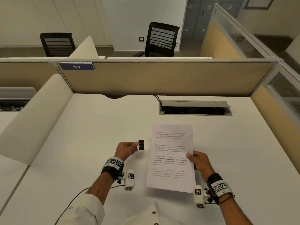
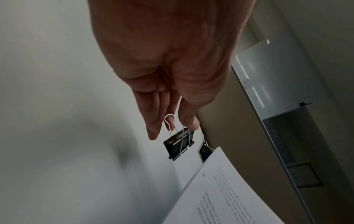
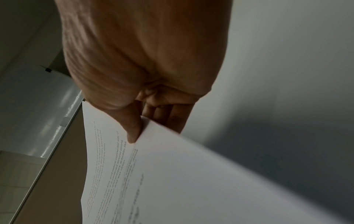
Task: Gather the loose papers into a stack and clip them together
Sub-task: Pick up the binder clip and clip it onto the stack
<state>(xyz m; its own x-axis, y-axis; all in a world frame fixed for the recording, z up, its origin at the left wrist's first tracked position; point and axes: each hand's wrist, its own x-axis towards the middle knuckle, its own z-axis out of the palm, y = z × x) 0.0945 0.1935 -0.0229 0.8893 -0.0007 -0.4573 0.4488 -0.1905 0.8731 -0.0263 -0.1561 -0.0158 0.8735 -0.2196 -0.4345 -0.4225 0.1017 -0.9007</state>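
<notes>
Desk: white top (image 1: 90, 127) in a cubicle, tan partition (image 1: 162, 78) behind it carrying one blue plate reading 122 (image 1: 76, 67).
Beyond the partition: two black mesh-backed chairs, one on the left (image 1: 57, 44) and one nearer the middle (image 1: 162, 38).
Cable hatch: one grey-framed slot (image 1: 194, 108) sunk in the desk, its flap raised, past the far edge of my papers.
Papers: one squared stack (image 1: 170, 158), held up off the desk and tilted; the top sheet shows four printed paragraphs. I cannot count the sheets beneath it.
Right hand: my right hand (image 1: 200, 161) pinches the stack at its right edge, thumb on the printed face, fingers (image 3: 162, 112) curled underneath.
Binder clip: one black clip (image 1: 141, 144) with two wire handles, in the air just left of the stack and apart from it, level with its upper half.
Left hand: my left hand (image 1: 125, 150) pinches the clip by its wire handles between thumb and fingertips (image 2: 153, 131); clip mouth looks closed on nothing.
Wrists: one marker-covered band on each, two in all.
</notes>
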